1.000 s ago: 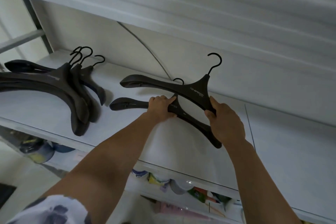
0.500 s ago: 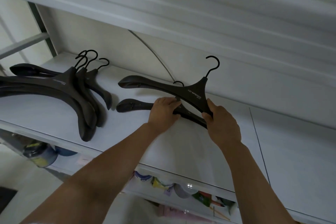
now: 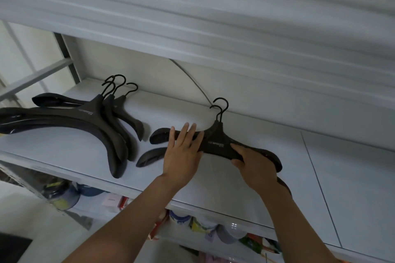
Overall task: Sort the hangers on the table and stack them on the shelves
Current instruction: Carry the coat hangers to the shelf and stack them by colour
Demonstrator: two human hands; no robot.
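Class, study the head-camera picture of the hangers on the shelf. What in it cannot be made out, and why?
All in the head view:
- Lower hanger: middle hidden under the top hanger and left hand.
- Print on the top hanger: too small to read.
- Stack: cut off by the left edge, count unsure.
- Right hand: fingers mostly hidden beneath the top hanger.
- Goods below the shelf: blurred, partly hidden by it.

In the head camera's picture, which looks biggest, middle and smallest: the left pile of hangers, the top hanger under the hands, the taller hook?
1. pile of hangers, clearly largest.
2. top hanger, though partly covered.
3. taller hook, by far smallest.
None of these is a close call.
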